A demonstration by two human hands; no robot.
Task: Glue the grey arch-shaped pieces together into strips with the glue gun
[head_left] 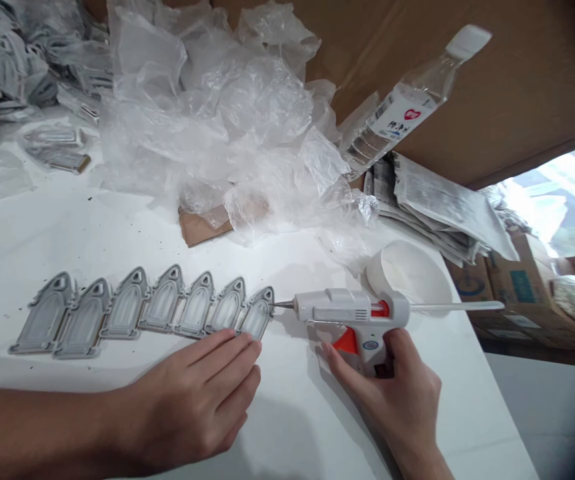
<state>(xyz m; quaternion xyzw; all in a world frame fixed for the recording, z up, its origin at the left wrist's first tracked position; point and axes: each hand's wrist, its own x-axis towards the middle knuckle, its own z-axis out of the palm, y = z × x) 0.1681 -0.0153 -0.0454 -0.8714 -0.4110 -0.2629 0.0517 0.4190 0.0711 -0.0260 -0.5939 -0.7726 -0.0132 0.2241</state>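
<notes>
A row of several grey arch-shaped plastic pieces [137,310] lies overlapping on the white table [67,233]. My left hand [202,397] rests flat on the table, fingers together and stretched out, fingertips touching the lower edge of the rightmost piece [256,315]. My right hand [392,393] grips the handle of a white glue gun [352,313] with an orange trigger. Its metal nozzle tip touches the upper right edge of the rightmost piece. A clear glue stick juts out of the gun's back.
A heap of crumpled clear plastic bags [227,113] covers the table's back. Bagged grey pieces [27,73] pile at the far left. A white bowl [410,273], a plastic bottle [407,110], folded newspapers [437,207] and a cardboard wall [517,87] stand at the right; the table edge drops off there.
</notes>
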